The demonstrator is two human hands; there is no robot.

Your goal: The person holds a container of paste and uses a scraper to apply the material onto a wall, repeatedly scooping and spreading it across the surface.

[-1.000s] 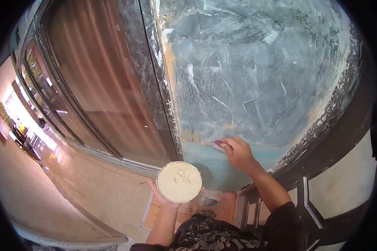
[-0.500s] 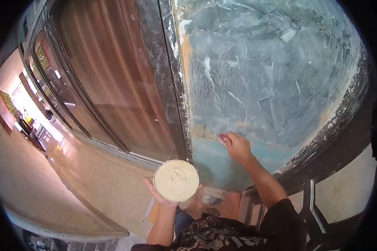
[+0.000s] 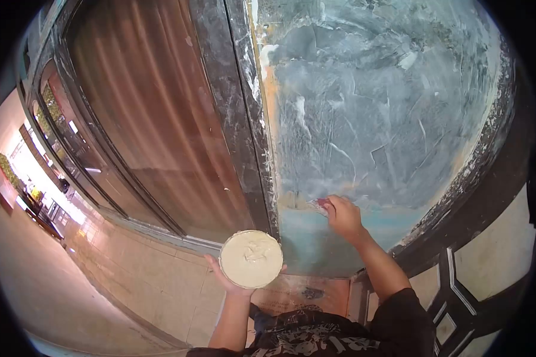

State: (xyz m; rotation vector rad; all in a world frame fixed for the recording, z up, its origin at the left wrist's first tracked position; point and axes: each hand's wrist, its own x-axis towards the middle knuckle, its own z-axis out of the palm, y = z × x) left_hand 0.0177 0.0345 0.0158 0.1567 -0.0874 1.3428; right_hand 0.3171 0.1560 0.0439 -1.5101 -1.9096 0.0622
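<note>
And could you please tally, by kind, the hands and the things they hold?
Hands: 2 (left hand, right hand)
Maroon-handled tool: 1
Tub of cream paste: 1
Total: 4

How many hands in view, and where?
2. The left hand holds the tub from below, left of the body; the right hand holds the scraper at the wall's lower part. No sign of any hidden.
</note>
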